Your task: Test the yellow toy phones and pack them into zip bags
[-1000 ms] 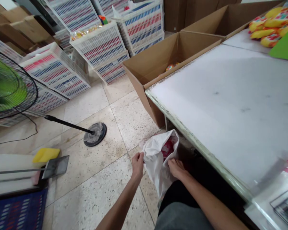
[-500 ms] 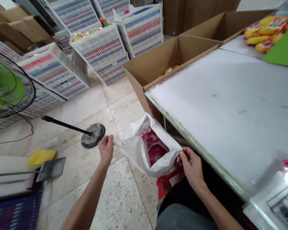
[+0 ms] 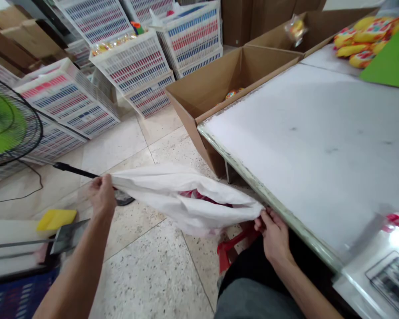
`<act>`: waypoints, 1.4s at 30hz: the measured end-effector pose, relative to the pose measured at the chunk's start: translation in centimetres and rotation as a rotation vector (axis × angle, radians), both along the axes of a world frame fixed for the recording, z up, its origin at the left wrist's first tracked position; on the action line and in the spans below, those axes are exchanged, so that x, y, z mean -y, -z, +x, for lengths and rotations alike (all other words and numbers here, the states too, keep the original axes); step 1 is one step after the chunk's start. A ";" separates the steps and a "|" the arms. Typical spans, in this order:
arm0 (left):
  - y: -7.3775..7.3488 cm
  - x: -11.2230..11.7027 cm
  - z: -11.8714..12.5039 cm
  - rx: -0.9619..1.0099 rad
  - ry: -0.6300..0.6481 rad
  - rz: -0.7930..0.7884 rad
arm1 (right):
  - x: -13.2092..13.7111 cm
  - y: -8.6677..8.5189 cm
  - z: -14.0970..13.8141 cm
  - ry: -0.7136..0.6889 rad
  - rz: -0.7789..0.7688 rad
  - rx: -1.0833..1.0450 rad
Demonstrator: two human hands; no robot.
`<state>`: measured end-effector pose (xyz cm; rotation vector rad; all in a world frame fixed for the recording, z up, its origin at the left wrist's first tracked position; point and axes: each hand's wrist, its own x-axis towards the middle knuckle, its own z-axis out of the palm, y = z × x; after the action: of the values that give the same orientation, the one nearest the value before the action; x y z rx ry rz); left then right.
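Note:
A white sack is stretched between my two hands above the floor. My left hand is closed on its far left corner. Beside the table edge, my right hand pinches the opposite corner of the mouth. The opening is drawn into a narrow slit. Through it show some dark pink pieces, mostly hidden by the cloth, so I cannot tell their kind.
The white table is on the right, with plastic bags at its near edge. Cardboard boxes adjoin its far side. A fan, a dustpan, a red stool and stacked crates stand around.
My left hand has moved left and up, pulling the sack wide, and its round mouth has narrowed to a slit. A small wrapped item now appears in the air over the far box.

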<state>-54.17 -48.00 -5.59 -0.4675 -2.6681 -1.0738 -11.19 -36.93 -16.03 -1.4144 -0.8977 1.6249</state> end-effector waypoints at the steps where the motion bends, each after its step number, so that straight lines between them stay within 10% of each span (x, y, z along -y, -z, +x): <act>1: -0.2 0.4 -0.3 -0.025 -0.026 -0.024 | 0.0 0.3 0.1 0.002 0.002 0.006; 6: 0.5 0.4 2.5 -0.144 0.125 -0.184 | 1.2 2.3 0.3 -0.101 -0.008 0.101; 13: 7.4 -4.2 16.8 -0.007 0.964 -0.473 | 1.3 4.1 1.6 -0.296 0.107 0.301; 19: 11.0 -7.3 17.7 0.049 1.002 -0.639 | 1.1 0.7 2.3 -0.384 0.305 0.470; 24: 9.5 -10.1 16.2 0.023 0.972 -0.649 | 2.2 -3.4 -2.2 -0.951 0.776 0.683; 27: 8.4 -12.1 16.1 -0.012 0.982 -0.636 | 2.6 -2.6 -4.3 -1.286 0.734 0.846; 34: 5.9 -16.9 14.6 -0.091 0.849 -0.551 | 5.5 -1.1 -1.3 -1.594 0.679 0.739; 42: 3.8 -7.5 19.4 0.047 1.428 -0.784 | 5.5 -0.1 -0.5 -1.557 0.632 0.737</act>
<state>-34.79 -40.46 -9.39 -2.6732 -2.4201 -0.0307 -11.73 -42.48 -15.89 -0.6885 -3.1088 1.3242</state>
